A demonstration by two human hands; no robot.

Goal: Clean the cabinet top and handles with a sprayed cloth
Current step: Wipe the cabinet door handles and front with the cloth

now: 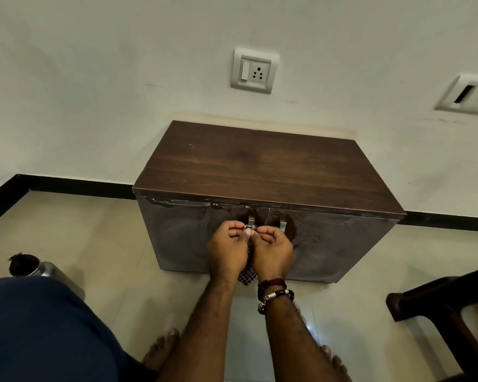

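While both my left hand (226, 250) and right hand (273, 252) pinch the checked cloth (247, 274) around the left metal handle (251, 221) at frame centre, right metal handle (283, 225) looks pending; dark wood cabinet top (260, 169) status unclear.

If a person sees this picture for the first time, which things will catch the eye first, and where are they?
At the centre, both hands, the left hand and the right hand, pinch a checkered cloth around the left handle of a dark wooden cabinet standing against the wall. The right handle beside it is bare. Above the cabinet, a white wall socket stands out.
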